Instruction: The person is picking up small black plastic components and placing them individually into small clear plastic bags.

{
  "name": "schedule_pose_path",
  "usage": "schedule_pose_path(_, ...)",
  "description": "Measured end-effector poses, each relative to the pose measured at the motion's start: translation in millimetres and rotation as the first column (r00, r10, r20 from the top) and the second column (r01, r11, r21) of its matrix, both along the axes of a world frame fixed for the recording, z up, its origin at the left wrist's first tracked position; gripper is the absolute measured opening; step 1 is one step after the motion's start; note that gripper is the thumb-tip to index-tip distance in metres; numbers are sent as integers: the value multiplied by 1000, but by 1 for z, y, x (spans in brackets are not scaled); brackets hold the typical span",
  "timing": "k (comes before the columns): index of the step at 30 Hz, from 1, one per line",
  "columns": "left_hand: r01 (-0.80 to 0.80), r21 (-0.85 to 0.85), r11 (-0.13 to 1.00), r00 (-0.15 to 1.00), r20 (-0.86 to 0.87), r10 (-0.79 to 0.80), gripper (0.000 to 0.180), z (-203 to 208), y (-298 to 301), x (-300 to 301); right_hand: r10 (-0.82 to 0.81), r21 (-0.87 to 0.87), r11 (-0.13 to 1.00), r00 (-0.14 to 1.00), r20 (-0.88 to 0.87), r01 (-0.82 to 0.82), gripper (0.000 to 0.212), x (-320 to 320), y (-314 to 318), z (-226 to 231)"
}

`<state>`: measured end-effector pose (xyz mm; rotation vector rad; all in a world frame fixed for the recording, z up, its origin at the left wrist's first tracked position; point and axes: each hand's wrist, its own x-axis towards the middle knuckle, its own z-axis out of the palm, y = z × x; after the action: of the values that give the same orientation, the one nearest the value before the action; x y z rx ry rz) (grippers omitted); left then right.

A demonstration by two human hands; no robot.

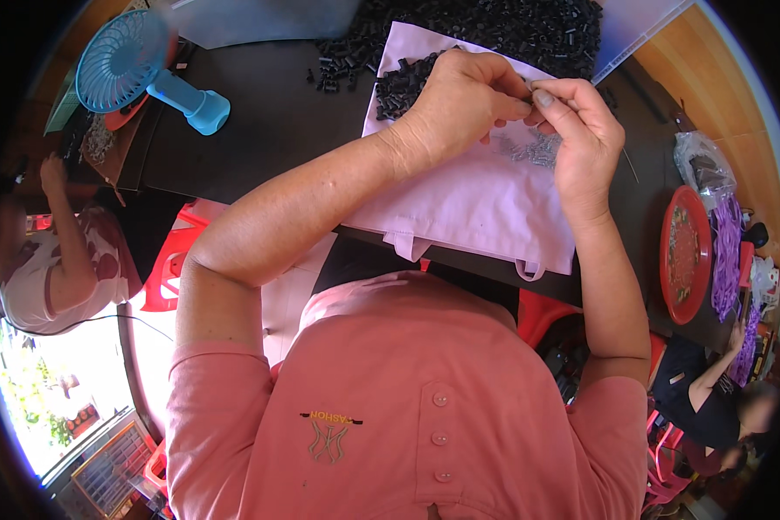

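Observation:
Both of my hands meet over a pink cloth bag (468, 199) laid on the dark table. My left hand (472, 94) is closed, its thumb and fingers pinched together. Against its fingertips, my right hand (581, 121) pinches too; whatever small piece sits between them is hidden. Beneath the hands, a scatter of small silvery metal pieces (533, 149) rests on the cloth. Beside my left wrist, a cluster of short black tubular parts (399, 89) lies on the bag. A far larger heap of the same black parts (503, 30) spreads behind it.
A blue handheld fan (182, 95) stands at the left. To the right are a red tray (685, 256) with small bits, purple strands (726, 260) and a clear plastic bag (705, 165). One person (69, 251) sits at the left, another (711, 390) at the right.

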<state>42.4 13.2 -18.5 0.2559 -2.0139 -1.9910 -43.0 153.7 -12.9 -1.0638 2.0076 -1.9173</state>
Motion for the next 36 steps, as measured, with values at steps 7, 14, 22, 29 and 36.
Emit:
schedule_pose_path(7, -6, -7, 1000, 1000, -1, 6, 15, 1, -1, 0, -15, 15, 1000, 998, -62, 16, 5, -1, -1, -2)
schedule_pose_path(14, -38, 6, 999, 999, -2, 38, 15, -2, -2, -2, -11, 27, 1000, 996, -87, 13, 6, -4, -2, -5)
schedule_pose_path(22, -38, 12, 999, 999, 26, 37, 15, -1, -4, -2, 7, 18, 1000, 996, -86, -5, 7, -5, -2, -6)
schedule_pose_path(29, -30, 16, 999, 999, 37, 29, 15, -1, -4, -1, 24, 61, 998, 992, -121, -17, 6, -7, -2, -8)
schedule_pose_path(36, -42, 14, 999, 997, 64, 41, 14, 0, -4, -1, 59, 80, 996, 990, -125, -49, 6, -8, -2, -10)
